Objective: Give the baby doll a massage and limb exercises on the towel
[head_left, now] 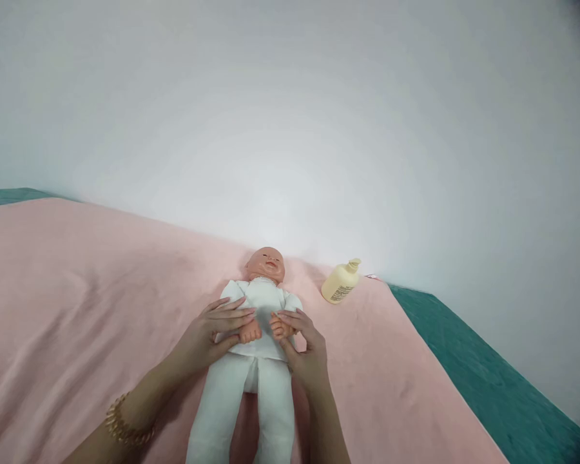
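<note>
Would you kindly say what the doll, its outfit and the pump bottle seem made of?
Doll: probably vinyl or plastic; its smooth head shows a slight sheen.
Outfit: matte white fabric, softly creased.
Pump bottle: likely satin-finish plastic, with smooth, pale yellow walls.

Cream pump bottle (339,285) on pink sheet (391,380), green surface (464,351) at edges, pale wall (290,116) behind.

Doll (263,348): sleeves (292,301) part. hidden under L hand (212,335) & R hand (308,351); legs (275,412) cut off at btm edge, below hands. Label txt (339,294) on bottle (336,280), beyond R hand, too sm. to read. Tiny pinkish bit (371,276) past bottle, can't ID.
</note>
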`<state>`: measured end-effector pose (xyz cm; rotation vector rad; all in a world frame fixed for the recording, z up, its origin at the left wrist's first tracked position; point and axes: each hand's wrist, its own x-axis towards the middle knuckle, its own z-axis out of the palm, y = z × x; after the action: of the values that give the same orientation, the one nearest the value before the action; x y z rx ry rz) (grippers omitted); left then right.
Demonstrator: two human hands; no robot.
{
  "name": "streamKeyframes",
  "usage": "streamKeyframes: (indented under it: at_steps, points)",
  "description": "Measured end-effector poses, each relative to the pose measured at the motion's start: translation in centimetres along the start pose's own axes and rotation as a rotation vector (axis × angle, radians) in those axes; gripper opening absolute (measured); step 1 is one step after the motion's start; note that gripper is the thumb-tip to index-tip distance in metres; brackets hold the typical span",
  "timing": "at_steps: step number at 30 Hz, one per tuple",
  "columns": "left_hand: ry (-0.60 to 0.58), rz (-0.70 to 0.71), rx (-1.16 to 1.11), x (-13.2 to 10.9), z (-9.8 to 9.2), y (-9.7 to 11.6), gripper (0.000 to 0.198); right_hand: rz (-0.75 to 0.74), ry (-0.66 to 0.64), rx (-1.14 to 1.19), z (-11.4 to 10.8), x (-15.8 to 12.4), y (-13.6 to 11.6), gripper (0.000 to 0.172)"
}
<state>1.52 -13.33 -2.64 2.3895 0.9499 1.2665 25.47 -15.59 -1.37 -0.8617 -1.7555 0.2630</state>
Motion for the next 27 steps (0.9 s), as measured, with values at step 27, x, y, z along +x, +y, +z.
streamKeyframes:
  at_steps: [27]
  points:
    - [0.048,-0.13,-0.078,0.0,-0.4,0.9,0.032,0.238,0.184,0.027,-0.7,0.0,-0.3,0.027]
